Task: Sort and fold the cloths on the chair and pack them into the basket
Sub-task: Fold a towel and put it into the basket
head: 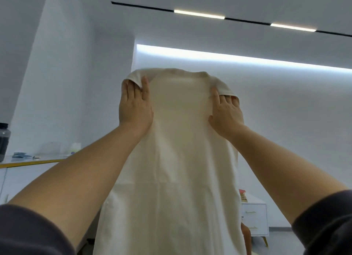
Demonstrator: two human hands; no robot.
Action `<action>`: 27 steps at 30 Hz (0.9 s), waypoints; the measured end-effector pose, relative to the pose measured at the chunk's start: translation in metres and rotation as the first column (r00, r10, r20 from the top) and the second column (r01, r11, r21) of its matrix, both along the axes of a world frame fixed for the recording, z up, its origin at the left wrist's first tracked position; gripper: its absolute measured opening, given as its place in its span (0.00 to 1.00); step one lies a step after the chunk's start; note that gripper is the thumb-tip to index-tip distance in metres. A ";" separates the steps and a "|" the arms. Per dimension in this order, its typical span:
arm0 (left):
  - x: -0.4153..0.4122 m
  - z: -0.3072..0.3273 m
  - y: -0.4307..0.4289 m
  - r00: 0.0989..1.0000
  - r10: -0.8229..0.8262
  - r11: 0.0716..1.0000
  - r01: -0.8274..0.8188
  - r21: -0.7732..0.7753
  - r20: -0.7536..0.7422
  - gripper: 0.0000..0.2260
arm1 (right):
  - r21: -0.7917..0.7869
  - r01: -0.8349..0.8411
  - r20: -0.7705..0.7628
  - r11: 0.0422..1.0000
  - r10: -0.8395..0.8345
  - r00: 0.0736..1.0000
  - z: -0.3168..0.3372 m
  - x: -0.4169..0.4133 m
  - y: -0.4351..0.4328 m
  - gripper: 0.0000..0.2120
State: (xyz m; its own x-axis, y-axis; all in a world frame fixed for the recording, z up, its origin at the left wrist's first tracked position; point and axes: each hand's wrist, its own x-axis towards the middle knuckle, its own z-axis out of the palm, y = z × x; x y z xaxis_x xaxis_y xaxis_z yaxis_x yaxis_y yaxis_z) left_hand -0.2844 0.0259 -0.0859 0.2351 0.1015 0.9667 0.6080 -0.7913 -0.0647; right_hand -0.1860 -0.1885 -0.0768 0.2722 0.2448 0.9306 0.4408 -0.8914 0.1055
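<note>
Inspection finding: you hold 1 cream cloth (177, 159) up at arm's length in front of you, clear of any surface. It hangs straight down from your 2 hands and runs out of the bottom of the head view. Its top edge arches between the hands, and each upper corner is folded forward over your fingertips.

Your left hand (135, 104) is at the cloth's upper left corner, back of the hand toward you, fingers straight and close together. The inner digit lies on the front of the cloth and the others go under the folded corner, so the fabric is pinched between them.

Your right hand (226, 113) is at the upper right corner, slightly lower. Its index finger lies on the front of the cloth and the thumb presses on the cloth's edge. The remaining fingertips are tucked under the folded corner, which the hand pinches in the same way.

Both forearms are bare. A dark sleeve (28, 233) ends above each elbow.

Surroundings: a counter (47, 157) at far left carries a dark jar (3, 140). A white drawer cabinet (254, 218) stands at lower right, partly hidden by the cloth, with stacked books (242, 195) on it.
</note>
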 end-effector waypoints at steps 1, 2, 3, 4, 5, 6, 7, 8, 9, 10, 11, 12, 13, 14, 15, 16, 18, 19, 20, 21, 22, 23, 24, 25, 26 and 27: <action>0.009 -0.006 0.002 1.000 0.011 1.000 -0.012 -0.018 -0.028 0.32 | -0.011 -0.002 -0.023 1.000 0.001 1.000 -0.006 0.010 0.004 0.36; 0.019 -0.012 0.006 0.998 0.019 0.999 -0.022 -0.039 -0.059 0.32 | -0.026 -0.003 -0.046 1.000 0.002 0.999 -0.012 0.021 0.008 0.36; 0.030 -0.019 0.009 0.996 0.024 0.998 -0.030 -0.062 -0.089 0.31 | -0.041 -0.007 -0.070 0.999 0.004 0.998 -0.020 0.033 0.012 0.36; 0.040 -0.027 0.012 0.993 0.030 0.996 -0.040 -0.084 -0.118 0.31 | -0.055 -0.014 -0.096 0.998 0.009 0.995 -0.028 0.044 0.017 0.36; 0.051 -0.035 0.016 0.988 0.037 0.994 -0.052 -0.099 -0.148 0.31 | -0.068 -0.019 -0.121 0.997 0.011 0.993 -0.037 0.056 0.021 0.36; 0.061 -0.043 0.020 0.983 0.042 0.992 -0.063 -0.113 -0.180 0.32 | -0.083 -0.022 -0.147 0.996 0.009 0.989 -0.046 0.067 0.024 0.36; 0.070 -0.051 0.023 0.976 0.033 0.989 -0.063 -0.131 -0.215 0.32 | -0.098 -0.024 -0.171 0.995 0.007 0.985 -0.055 0.076 0.027 0.36; 0.079 -0.059 0.027 0.970 0.013 0.986 -0.052 -0.156 -0.243 0.32 | -0.110 -0.028 -0.190 0.994 0.007 0.982 -0.063 0.084 0.029 0.36; 0.085 -0.067 0.031 0.966 -0.018 0.983 -0.031 -0.181 -0.259 0.33 | -0.114 -0.038 -0.206 0.993 0.014 0.978 -0.071 0.090 0.031 0.36; 0.092 -0.074 0.035 0.965 -0.052 0.980 0.000 -0.199 -0.259 0.32 | -0.104 -0.059 -0.222 0.993 0.035 0.974 -0.078 0.093 0.033 0.35; 0.096 -0.080 0.038 0.967 -0.101 0.974 0.047 -0.221 -0.236 0.32 | -0.077 -0.095 -0.241 0.992 0.074 0.968 -0.084 0.096 0.034 0.34; 0.099 -0.086 0.040 0.967 -0.168 0.960 0.116 -0.255 -0.194 0.30 | -0.034 -0.143 -0.262 0.989 0.129 0.956 -0.090 0.098 0.036 0.34; 0.101 -0.092 0.041 0.959 -0.251 0.930 0.201 -0.308 -0.130 0.28 | 0.024 -0.194 -0.285 0.981 0.192 0.939 -0.095 0.101 0.036 0.33; 0.102 -0.099 0.043 0.940 -0.338 0.876 0.294 -0.382 -0.051 0.26 | 0.094 -0.243 -0.297 0.966 0.260 0.919 -0.102 0.103 0.037 0.32; 0.102 -0.107 0.044 0.907 -0.420 0.800 0.390 -0.456 0.040 0.22 | 0.171 -0.288 -0.291 0.942 0.328 0.899 -0.111 0.105 0.037 0.30; 0.100 -0.117 0.046 0.868 -0.479 0.716 0.472 -0.514 0.131 0.19 | 0.248 -0.328 -0.275 0.911 0.391 0.878 -0.123 0.106 0.037 0.26; 0.097 -0.142 0.052 0.811 -0.529 0.588 0.563 -0.581 0.251 0.12 | 0.390 -0.375 -0.261 0.841 0.492 0.831 -0.153 0.103 0.034 0.19; 0.093 -0.157 0.055 0.794 -0.538 0.548 0.585 -0.598 0.283 0.10 | 0.456 -0.378 -0.276 0.806 0.532 0.801 -0.171 0.098 0.033 0.17; 0.090 -0.175 0.059 0.782 -0.549 0.508 0.592 -0.626 0.294 0.08 | 0.507 -0.370 -0.301 0.779 0.562 0.771 -0.190 0.093 0.030 0.15; 0.086 -0.193 0.060 0.762 -0.572 0.454 0.602 -0.656 0.304 0.06 | 0.537 -0.358 -0.327 0.764 0.579 0.747 -0.209 0.088 0.028 0.13; 0.081 -0.215 0.062 0.735 -0.602 0.384 0.610 -0.693 0.312 0.05 | 0.549 -0.346 -0.352 0.760 0.587 0.729 -0.229 0.083 0.026 0.11; 0.078 -0.235 0.065 0.709 -0.625 0.323 0.617 -0.717 0.328 0.07 | 0.551 -0.342 -0.371 0.761 0.590 0.717 -0.247 0.079 0.025 0.09; 0.072 -0.258 0.065 0.697 -0.635 0.284 0.613 -0.737 0.334 0.09 | 0.552 -0.335 -0.392 0.763 0.593 0.704 -0.266 0.074 0.023 0.08; 0.061 -0.279 0.064 0.691 -0.638 0.255 0.607 -0.753 0.340 0.10 | 0.556 -0.325 -0.416 0.765 0.595 0.688 -0.286 0.067 0.020 0.07; 0.051 -0.300 0.062 0.689 -0.639 0.233 0.596 -0.768 0.341 0.11 | 0.566 -0.313 -0.442 0.762 0.601 0.666 -0.306 0.059 0.017 0.07; 0.039 -0.320 0.057 0.687 -0.646 0.208 0.579 -0.788 0.334 0.12 | 0.579 -0.300 -0.467 0.758 0.610 0.641 -0.326 0.050 0.013 0.07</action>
